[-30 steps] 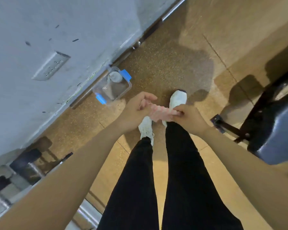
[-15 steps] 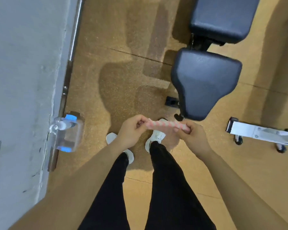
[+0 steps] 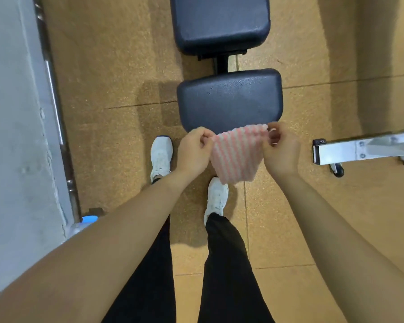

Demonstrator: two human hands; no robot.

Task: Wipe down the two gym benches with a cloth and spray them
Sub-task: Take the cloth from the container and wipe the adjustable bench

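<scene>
One pink-and-white striped cloth [image 3: 237, 155] hangs in the air at the near edge of the bench [image 3: 229, 99], its top edge overlapping that edge in the view and its lower part hanging above the floor [image 3: 114, 78]. Two hands hold it. The left hand [image 3: 193, 150] has its grip pinched on the cloth's upper left corner, and the right hand [image 3: 281, 150] has its grip pinched on the upper right corner, so the cloth is spread between them.

The bench shows two dark padded parts: the seat pad nearest the person and a back pad [image 3: 219, 22] beyond it, joined by a black frame. To the right, well apart, lies one white metal foot [image 3: 364, 148] with two small wheels along its lower side. Two white shoes [image 3: 161, 157] stand on the floor at the bench's near end. One metal bar [image 3: 54, 94] lies along the grey wall [image 3: 9, 113] on the left.
</scene>
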